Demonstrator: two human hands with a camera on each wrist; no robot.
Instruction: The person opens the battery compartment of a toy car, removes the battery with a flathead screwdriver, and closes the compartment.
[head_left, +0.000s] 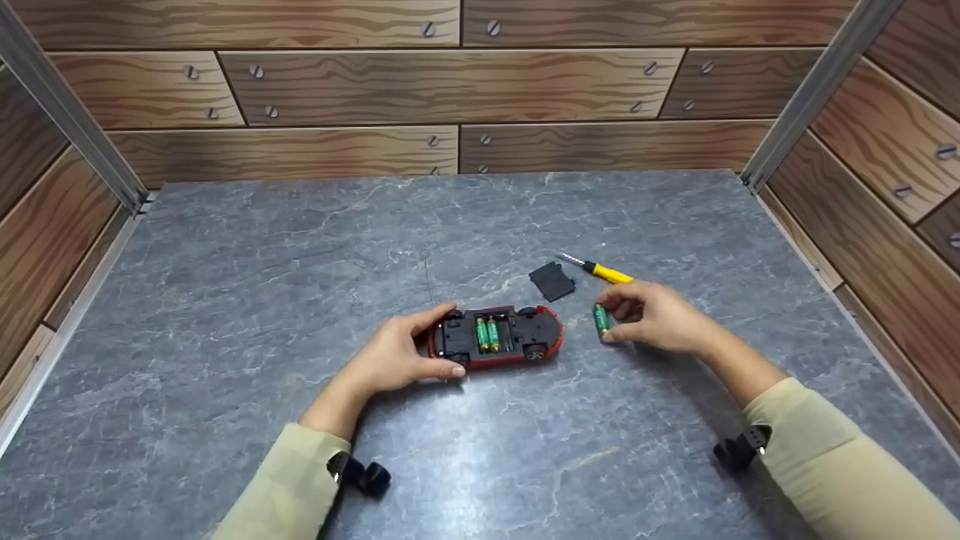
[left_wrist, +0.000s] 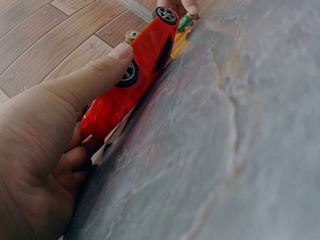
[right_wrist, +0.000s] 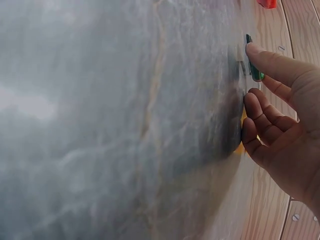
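A red toy car (head_left: 459,339) lies upside down, its black underside facing up and its battery bay uncovered. Two green batteries (head_left: 493,334) sit side by side in the bay, with a bare strip to their right. My left hand (head_left: 394,352) grips the car's left end, thumb on the near side and fingers on the far side. To the right of the car, my right hand (head_left: 660,319) pinches another green battery (head_left: 601,318) between thumb and fingers, close over the table. In the left wrist view, a battery's end (left_wrist: 132,35) rises above the car's side (left_wrist: 142,65).
Beyond the car lies a black battery cover (head_left: 552,281). A screwdriver with a yellow handle (head_left: 611,274) rests just past my right hand, its shaft pointing left. Wood-patterned panels (head_left: 450,86) surround the grey marbled table (head_left: 300,247) at the back and sides.
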